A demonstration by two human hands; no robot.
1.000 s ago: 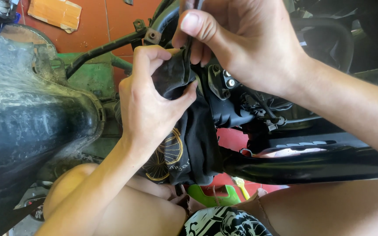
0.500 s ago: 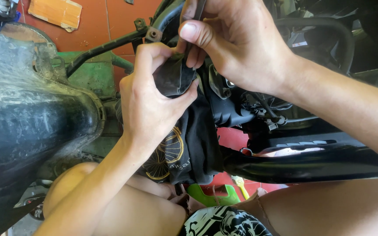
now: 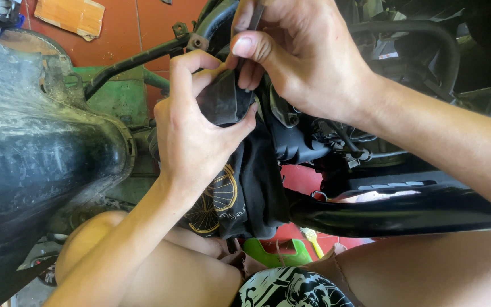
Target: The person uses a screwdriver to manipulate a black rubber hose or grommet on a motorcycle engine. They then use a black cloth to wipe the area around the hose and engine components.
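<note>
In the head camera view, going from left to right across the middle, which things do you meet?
Large dark mudguard → left hand gripping a black rubber piece → right hand pinching a thin dark tool → black curved tube.

Beneath you, the red tiled floor (image 3: pixel 143 28) carries a flat cardboard piece (image 3: pixel 69 16) and a green plastic object (image 3: pixel 274 253).

Thin tool (image 3: pixel 255 17) — tip hidden, top cut off.

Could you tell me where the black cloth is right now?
The black cloth hangs mid-frame, bunched at the top in the left hand, just below the right hand.
</note>
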